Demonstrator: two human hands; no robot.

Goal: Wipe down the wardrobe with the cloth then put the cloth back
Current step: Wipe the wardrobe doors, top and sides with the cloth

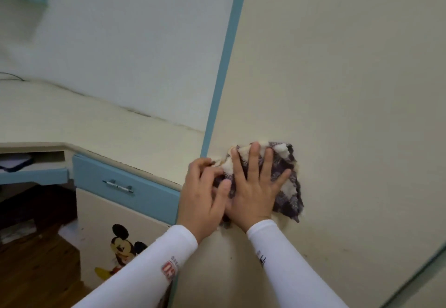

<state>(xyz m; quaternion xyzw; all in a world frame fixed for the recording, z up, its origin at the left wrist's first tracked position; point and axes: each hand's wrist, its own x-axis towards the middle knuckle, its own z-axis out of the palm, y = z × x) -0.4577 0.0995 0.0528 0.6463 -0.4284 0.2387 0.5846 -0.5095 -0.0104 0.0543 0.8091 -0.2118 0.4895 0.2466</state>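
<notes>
A purple and cream checked cloth lies flat against the cream side panel of the wardrobe, close to its blue front edge strip. My right hand presses on the cloth with straight, spread fingers. My left hand sits beside it at the cloth's left edge, fingers bent and touching the fabric near the blue strip. Both arms wear white sleeves.
Left of the wardrobe runs a cream desk top against a white wall. Below it are a blue drawer with a metal handle, a cabinet door with a cartoon mouse sticker, a pulled-out keyboard tray and wooden floor.
</notes>
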